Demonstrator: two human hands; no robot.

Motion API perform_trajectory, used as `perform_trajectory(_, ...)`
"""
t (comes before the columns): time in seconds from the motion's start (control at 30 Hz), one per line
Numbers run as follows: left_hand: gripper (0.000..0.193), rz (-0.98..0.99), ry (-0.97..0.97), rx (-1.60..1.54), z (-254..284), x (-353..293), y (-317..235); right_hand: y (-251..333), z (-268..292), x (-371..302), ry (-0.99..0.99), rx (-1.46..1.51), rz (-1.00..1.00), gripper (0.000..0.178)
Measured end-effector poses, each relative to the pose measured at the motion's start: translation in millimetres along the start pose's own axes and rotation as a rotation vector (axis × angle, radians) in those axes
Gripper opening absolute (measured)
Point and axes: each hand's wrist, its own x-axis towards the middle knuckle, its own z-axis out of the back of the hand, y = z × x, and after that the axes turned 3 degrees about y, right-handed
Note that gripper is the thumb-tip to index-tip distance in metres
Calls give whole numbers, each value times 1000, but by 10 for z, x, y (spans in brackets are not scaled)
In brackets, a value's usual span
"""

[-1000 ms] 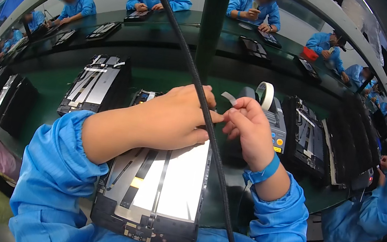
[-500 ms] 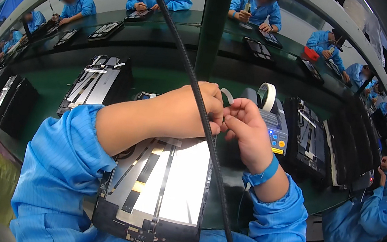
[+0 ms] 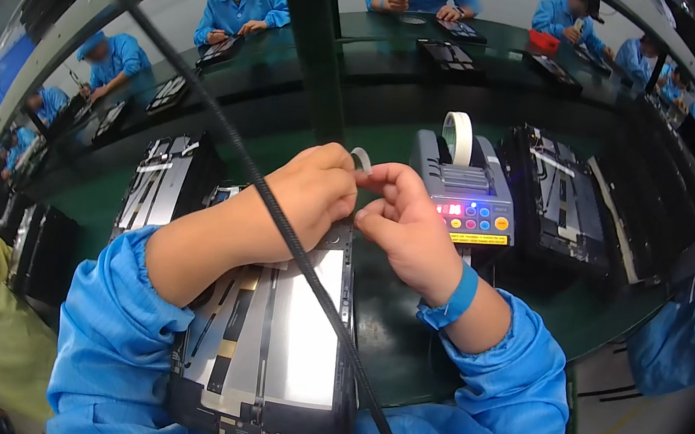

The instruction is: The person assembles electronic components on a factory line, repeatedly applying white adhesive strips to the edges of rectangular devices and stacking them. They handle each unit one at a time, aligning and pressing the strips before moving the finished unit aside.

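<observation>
My left hand [image 3: 312,197] is closed above the far end of a flat tablet-like device [image 3: 308,309], its back of the hand upward and its fingertips mostly hidden. Close against it, my right hand [image 3: 411,235] has its fingers bent inward and a blue band [image 3: 453,298] round the wrist. A short curled strip of pale tape [image 3: 362,160] stands up between the two hands, one end at my right index fingertip. The device lies opened in front of me, showing silver panels, dark strips and a black near edge.
A grey tape dispenser [image 3: 467,189] with a white tape roll [image 3: 458,138] stands beyond my right hand. Stacks of similar devices [image 3: 559,198] [image 3: 161,182] flank it and my left arm. A black braided cable [image 3: 226,129] crosses the view. Co-workers [image 3: 249,3] sit across the bench.
The whole view has shifted, so the hands now appear further left and the dispenser shows more fully. Both hands stay together with the tape strip between them.
</observation>
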Motion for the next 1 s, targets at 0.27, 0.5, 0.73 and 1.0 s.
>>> perform_trajectory(0.27, 9, 32, 26, 15, 17, 13, -46, -94, -7, 4, 3, 51, 46, 38)
perform_trajectory(0.5, 8, 96, 29, -55, 126, 24, -91, -185, 8, 20, -1, 83, 71, 38)
perform_trajectory(0.73, 11, -9, -53, 113, 133, -4, -180, -168, -14, 2, -39, 47, 42, 40)
perform_trajectory(1.0, 12, -70, 2, 259, 121, 42, -209, -180, -2, -1, -40, -16, 65, 39)
